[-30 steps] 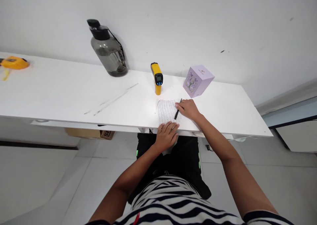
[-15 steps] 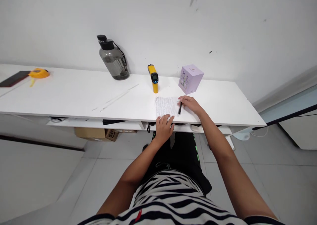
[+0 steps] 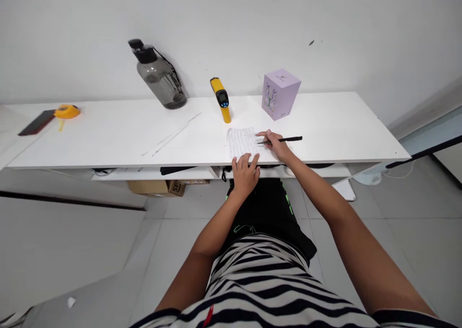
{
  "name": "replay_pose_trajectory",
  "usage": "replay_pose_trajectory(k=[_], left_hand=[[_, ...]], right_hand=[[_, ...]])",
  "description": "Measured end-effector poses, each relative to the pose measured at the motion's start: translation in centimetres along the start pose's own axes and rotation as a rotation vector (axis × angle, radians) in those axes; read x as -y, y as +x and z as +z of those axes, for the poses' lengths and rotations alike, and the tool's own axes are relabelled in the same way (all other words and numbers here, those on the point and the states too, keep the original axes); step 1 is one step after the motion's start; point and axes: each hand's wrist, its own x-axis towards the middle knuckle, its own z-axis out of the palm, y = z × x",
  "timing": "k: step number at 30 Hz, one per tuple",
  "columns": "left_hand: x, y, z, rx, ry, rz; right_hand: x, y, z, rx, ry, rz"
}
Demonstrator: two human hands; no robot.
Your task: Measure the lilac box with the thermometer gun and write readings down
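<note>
A long white surface [image 3: 115, 140] runs along a pale wall [image 3: 231, 29], with a narrow shelf [image 3: 195, 175] beneath it and a cardboard box [image 3: 147, 187] lower still. A smoky water bottle [image 3: 157, 80] with a black lid stands against the wall, well left of the work. A lilac box [image 3: 281, 94] sits just beyond the right-hand grip [image 3: 277, 145], which is closed around a pen. The left-hand grip [image 3: 246, 176] lies open, fingers spread on the near edge of a sheet of handwritten paper [image 3: 240, 141]. At far left, a dark flat strip [image 3: 38, 122] touches a yellow tape measure [image 3: 67, 111]. A yellow, gun-shaped device [image 3: 221, 99] stands just past the sheet, between it and the wall. The black pen [image 3: 291, 139] slants over the surface, its tip at the sheet's right edge.
</note>
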Motion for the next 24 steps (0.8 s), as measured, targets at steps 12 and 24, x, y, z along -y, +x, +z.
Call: replay_pose_trajectory(k=[12, 24], left_hand=[[0.2, -0.4, 2.3, 0.01, -0.089, -0.08], [0.2, -0.1, 3.4, 0.009, -0.164, -0.105]], right_hand=[[1.1, -0.4, 0.6, -0.119, -0.113, 0.072], [1.4, -0.3, 1.3, -0.098, -0.165, 0.08]])
